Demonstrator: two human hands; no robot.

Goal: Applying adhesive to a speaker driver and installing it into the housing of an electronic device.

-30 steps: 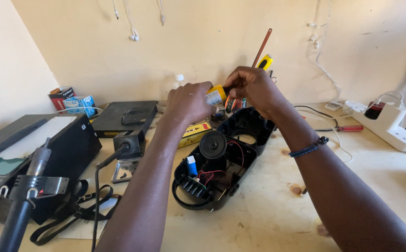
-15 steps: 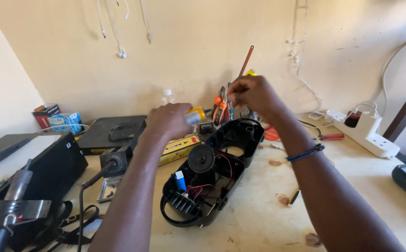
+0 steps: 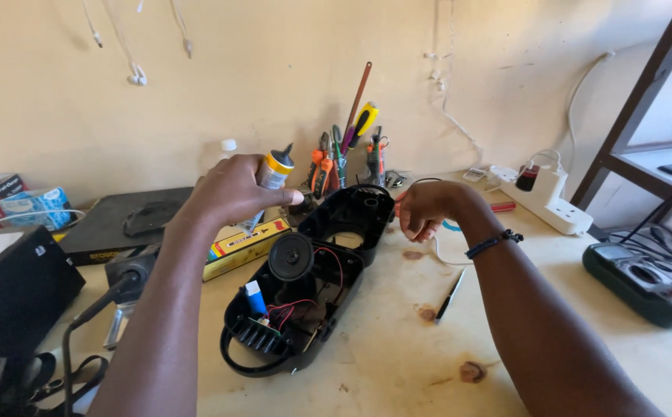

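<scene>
Glue bottle (image 3: 273, 179): a small tube-like bottle with a yellow collar and dark pointed nozzle, held upright above the bench, over the left rear of the opened casing; the nozzle points up, so nothing can drip from it.
Left hand (image 3: 232, 189): fingers wrapped closed around the bottle's body, thumb toward the viewer; a firm full-hand hold.
Right hand (image 3: 422, 212): loosely curled, hovering just right of the casing; whether it pinches something small cannot be told.
Opened casing (image 3: 313, 282): a black oval shell lying flat on its back, insides facing up so the parts are within reach of both hands.
Speaker (image 3: 290, 256): a round black cone seated mid-shell, with red wires running toward the near end.
Blue part (image 3: 254, 297): a small upright block beside the vents at the near end.
Yellow box (image 3: 245, 246): flat, lying just left of the shell.
Tool holder (image 3: 350, 158): pliers and screwdrivers standing behind the shell against the wall.
Pen (image 3: 450, 295): lying on the bench, right of the shell.
Power strip (image 3: 543, 207): white, at the far right near the wall.
Meter (image 3: 643, 283): green, at the right edge.
Bench (image 3: 398, 363): bare wood shows in front and to the right of the shell; the left side is crowded with black cases and cables.
</scene>
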